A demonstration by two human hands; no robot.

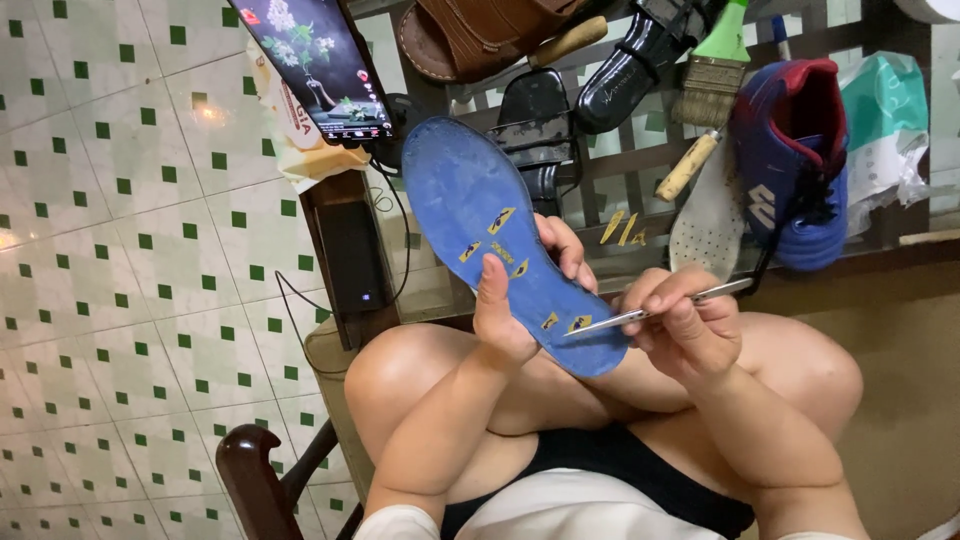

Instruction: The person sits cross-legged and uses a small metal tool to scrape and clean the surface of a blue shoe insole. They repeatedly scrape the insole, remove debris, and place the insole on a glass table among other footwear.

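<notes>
Near the middle of the frame the left hand (512, 300) grips a flat blue foam shoe insole (490, 235) with small yellow marks, thumb pressed on its face and fingers curled round the far edge. The insole slants from the upper middle down to the lower right, above the person's bare knees. Just right of it the right hand (685, 325) pinches a thin silvery metal tool (650, 310), the tip resting at the insole's heel end beside a yellow mark. In the upper right sit a blue and red sports shoe (790, 160), a white perforated insole (708, 225) and a green-handled bristle brush (715, 75). A black glossy shoe (630, 70) and a brown leather sandal (470, 35) lie along the top. A lit phone screen showing flowers (315, 65) stands at upper left, over the green and white tiled floor (120, 250)
</notes>
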